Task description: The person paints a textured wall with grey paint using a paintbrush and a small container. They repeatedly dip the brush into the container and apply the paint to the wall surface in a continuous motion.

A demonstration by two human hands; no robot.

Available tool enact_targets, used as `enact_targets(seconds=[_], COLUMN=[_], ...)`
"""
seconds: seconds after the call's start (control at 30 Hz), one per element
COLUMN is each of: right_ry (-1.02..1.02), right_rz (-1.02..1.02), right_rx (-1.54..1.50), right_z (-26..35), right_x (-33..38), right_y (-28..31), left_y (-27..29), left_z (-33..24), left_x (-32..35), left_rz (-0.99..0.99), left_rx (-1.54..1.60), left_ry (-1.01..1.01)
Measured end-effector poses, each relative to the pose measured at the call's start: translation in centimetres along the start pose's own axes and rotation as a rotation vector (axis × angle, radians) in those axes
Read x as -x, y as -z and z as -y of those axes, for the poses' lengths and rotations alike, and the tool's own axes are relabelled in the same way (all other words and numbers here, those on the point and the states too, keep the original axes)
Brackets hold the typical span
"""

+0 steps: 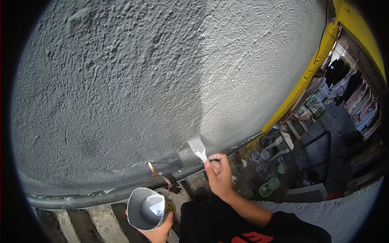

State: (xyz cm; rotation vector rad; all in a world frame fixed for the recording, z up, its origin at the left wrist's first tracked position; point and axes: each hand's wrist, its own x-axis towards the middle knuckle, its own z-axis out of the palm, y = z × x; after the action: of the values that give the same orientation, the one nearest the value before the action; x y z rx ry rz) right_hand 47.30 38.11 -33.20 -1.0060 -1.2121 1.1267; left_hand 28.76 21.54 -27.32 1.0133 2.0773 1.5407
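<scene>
In my right hand (221,180) is a paintbrush (197,147), its handle pinched between thumb and fingers. The brush is coated in light grey paint, and its bristle tips are at the rough plastered wall (121,89). My left hand (159,233) grips a round paint pot (136,210) from below and the side. Wet grey paint lies inside that pot, and its rim is smeared. A bright lighter grey area (247,73) covers the wall's right part, with a darker grey area on the left.
A pipe (101,197) runs along the wall's foot, near a tap-like fitting (151,167). Pale slats (106,220) lie below. At right are a yellow frame (302,91), hanging clothes (360,101), a white plastic chair (279,146) and green basins (269,186).
</scene>
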Motion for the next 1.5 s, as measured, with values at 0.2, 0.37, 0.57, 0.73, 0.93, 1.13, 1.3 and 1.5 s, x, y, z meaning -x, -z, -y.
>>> enact_targets(seconds=[0.2,0.37,0.57,0.73,0.93,1.13,1.3,1.5], right_ry=[0.247,0.053,-0.381,-0.696,-0.829,-0.263,-0.074,-0.381], right_rz=[0.044,0.046,0.173,0.286,0.331,0.147,0.317,0.305], right_rx=[0.272,0.424,0.091,-0.084,-0.166,-0.039,0.094,-0.025], right_z=[-1.0,-2.3,-3.1,1.7,1.9,-1.7,-1.3,-1.9], right_x=[0.5,0.1,-0.2,-2.1,-3.9,-0.5,1.8,1.1], right_y=[0.8,-0.3,1.7,3.3,1.1,-1.9,-0.1,2.2], left_y=[0.4,-0.2,-0.4,-0.5,-0.1,0.2,0.1,0.8], left_z=[-0.5,0.5,0.6,-0.2,-0.5,0.8,1.6,2.0], left_x=[0.0,-0.1,-0.2,0.0,-0.1,0.3,1.1,1.2], left_rz=[0.038,-0.008,0.0,-0.016,-0.003,-0.069,-0.124,-0.098], left_rx=[-0.053,0.086,0.09,0.073,0.045,0.055,0.105,0.089], left_ry=[0.019,-0.126,-0.106,-0.1,-0.022,-0.122,-0.095,-0.068])
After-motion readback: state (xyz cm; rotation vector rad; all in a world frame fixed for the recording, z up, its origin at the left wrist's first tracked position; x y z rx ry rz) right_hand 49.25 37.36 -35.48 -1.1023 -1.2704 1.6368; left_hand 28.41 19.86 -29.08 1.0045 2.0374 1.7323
